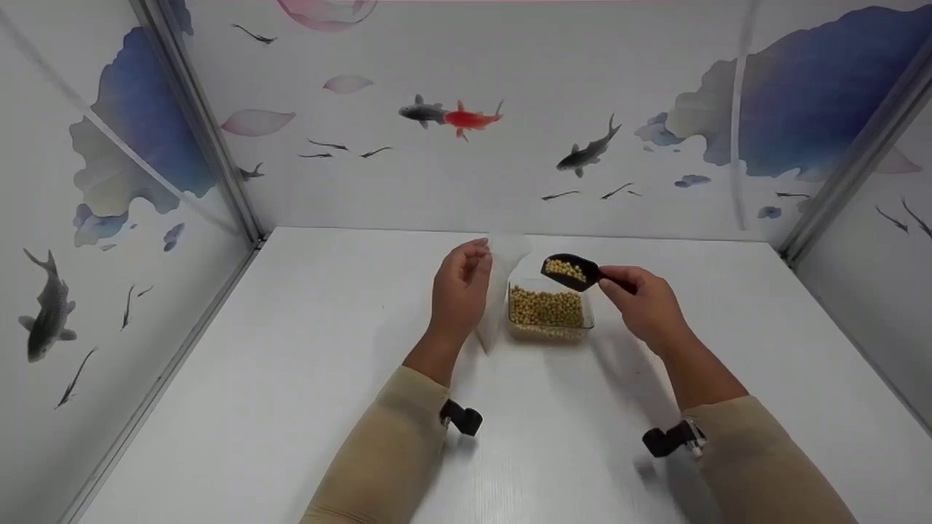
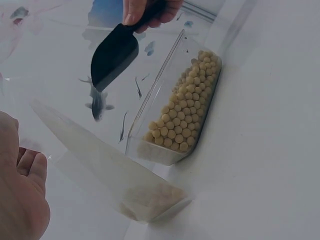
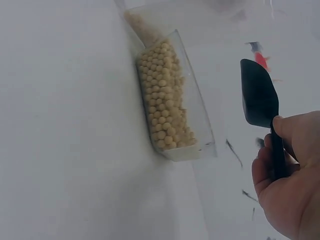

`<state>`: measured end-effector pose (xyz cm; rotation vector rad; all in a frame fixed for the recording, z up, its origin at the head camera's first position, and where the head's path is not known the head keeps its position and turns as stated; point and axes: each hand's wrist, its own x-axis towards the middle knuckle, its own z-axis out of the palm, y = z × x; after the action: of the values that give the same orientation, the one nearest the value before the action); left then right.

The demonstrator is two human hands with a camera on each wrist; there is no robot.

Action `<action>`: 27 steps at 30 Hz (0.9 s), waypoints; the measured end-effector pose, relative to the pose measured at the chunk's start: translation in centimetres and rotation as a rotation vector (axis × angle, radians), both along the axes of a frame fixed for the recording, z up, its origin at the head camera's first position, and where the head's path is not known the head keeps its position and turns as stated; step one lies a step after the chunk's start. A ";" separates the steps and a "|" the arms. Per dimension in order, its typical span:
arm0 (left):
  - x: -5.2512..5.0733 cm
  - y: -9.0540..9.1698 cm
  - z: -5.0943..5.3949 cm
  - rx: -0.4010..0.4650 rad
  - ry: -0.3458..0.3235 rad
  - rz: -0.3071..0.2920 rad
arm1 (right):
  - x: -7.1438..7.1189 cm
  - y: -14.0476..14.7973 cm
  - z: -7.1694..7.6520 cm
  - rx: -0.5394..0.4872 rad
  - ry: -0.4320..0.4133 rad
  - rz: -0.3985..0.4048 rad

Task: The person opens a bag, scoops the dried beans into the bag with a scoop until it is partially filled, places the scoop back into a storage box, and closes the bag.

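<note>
My right hand [image 1: 646, 306] grips a black scoop [image 1: 587, 280] by its handle, above the back right of a clear rectangular container [image 1: 552, 335]. Round yellow soybeans [image 1: 564, 269] lie in the scoop, and many more soybeans [image 2: 182, 110] fill much of the container. To the container's left, my left hand [image 1: 460, 284] holds a translucent plastic bag [image 1: 499, 291] near its upper edge, its fingers curled. Some soybeans [image 2: 155, 197] show through the bag's bottom, which touches the table. In the right wrist view, only the underside of the scoop [image 3: 260, 95] shows.
A white table [image 1: 306, 378] carries the container and bag. White panels with painted fish [image 1: 466, 118] enclose it at the back and sides, joined by metal posts [image 1: 196, 109]. A small black camera [image 1: 464, 420] sits at the left sleeve, another camera [image 1: 666, 440] at the right.
</note>
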<state>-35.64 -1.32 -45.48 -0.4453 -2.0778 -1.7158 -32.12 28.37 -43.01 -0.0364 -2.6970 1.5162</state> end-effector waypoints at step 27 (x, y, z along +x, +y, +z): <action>0.1 0.0 0.3 -0.022 -0.023 0.002 | -0.7 -4.4 9.4 0.422 0.292 0.233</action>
<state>-35.49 -1.31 -45.19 -0.4321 -2.1148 -1.7066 -32.82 24.01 -33.63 0.4873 -2.7788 0.8698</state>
